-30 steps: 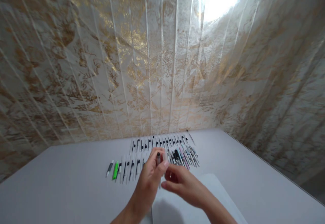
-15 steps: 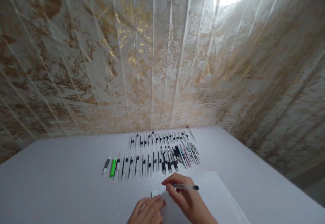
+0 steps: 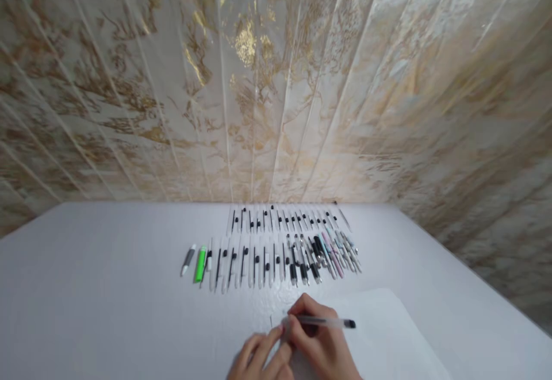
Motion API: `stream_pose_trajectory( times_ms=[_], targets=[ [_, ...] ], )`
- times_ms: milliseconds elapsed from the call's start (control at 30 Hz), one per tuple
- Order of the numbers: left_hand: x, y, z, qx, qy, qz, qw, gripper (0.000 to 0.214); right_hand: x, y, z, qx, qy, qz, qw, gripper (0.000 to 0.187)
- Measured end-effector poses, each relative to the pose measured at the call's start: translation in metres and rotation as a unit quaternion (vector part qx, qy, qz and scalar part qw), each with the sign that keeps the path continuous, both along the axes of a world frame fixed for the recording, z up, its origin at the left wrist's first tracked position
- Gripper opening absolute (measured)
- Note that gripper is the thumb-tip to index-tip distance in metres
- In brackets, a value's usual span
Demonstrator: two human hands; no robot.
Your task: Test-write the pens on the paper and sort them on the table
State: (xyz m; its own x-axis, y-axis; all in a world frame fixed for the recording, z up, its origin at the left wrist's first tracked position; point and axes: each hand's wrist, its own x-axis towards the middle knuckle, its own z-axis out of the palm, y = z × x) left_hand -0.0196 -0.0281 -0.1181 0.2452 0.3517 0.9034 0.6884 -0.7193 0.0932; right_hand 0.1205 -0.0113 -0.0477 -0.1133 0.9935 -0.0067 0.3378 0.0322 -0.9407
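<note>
My right hand [image 3: 321, 334] is closed round a clear pen [image 3: 325, 321] with a black end. The pen lies nearly level, its black end pointing right; its other end is hidden by my fingers. Close beside it, my left hand [image 3: 263, 357] rests with fingers stretched out, the index fingertip by the right hand's fingers. A short thin dark line [image 3: 271, 321] shows just ahead of the left fingertips; I cannot tell what it is. White paper [image 3: 383, 322] lies under and right of my right hand.
Beyond my hands lies a row of pen parts [image 3: 245, 265], with a green highlighter [image 3: 200, 264] and a grey-and-white pen [image 3: 188, 260] at its left. Several assorted pens [image 3: 336, 253] are bunched at its right. Another row [image 3: 280, 219] lies near the patterned wall covering [image 3: 259, 110].
My right hand with the pen has come down and closer to my left hand; the two now nearly touch. The view has tilted down and shifted slightly, moving the rows in the picture.
</note>
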Motion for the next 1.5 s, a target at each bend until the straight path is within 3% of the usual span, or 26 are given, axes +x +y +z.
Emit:
stream_pose_trajectory(
  times_ms=[133, 333, 967, 1267, 1500],
  targets=[
    [0.001, 0.002, 0.021, 0.006, -0.002, -0.011, 1.0, 0.043, -0.001, -0.001, 0.003, -0.003, -0.029, 0.003, 1.0, 0.02],
    [-0.013, -0.003, 0.047, -0.044, 0.098, -0.029, 0.994, 0.038, -0.003, 0.0, 0.008, 0.004, -0.058, 0.002, 0.998, 0.019],
    [-0.017, -0.006, 0.043, -0.05, 0.121, -0.04, 0.991, 0.032, -0.002, -0.001, 0.01, 0.015, -0.067, -0.004, 0.998, 0.02],
    [-0.015, -0.007, 0.049, -0.058, 0.115, -0.037, 0.991, 0.038, -0.003, -0.001, 0.011, 0.018, -0.063, -0.012, 0.998, 0.021],
    [-0.015, -0.007, 0.046, -0.061, 0.113, -0.038, 0.991, 0.037, -0.003, -0.002, 0.004, 0.01, -0.043, -0.015, 0.999, 0.019]
  ],
)
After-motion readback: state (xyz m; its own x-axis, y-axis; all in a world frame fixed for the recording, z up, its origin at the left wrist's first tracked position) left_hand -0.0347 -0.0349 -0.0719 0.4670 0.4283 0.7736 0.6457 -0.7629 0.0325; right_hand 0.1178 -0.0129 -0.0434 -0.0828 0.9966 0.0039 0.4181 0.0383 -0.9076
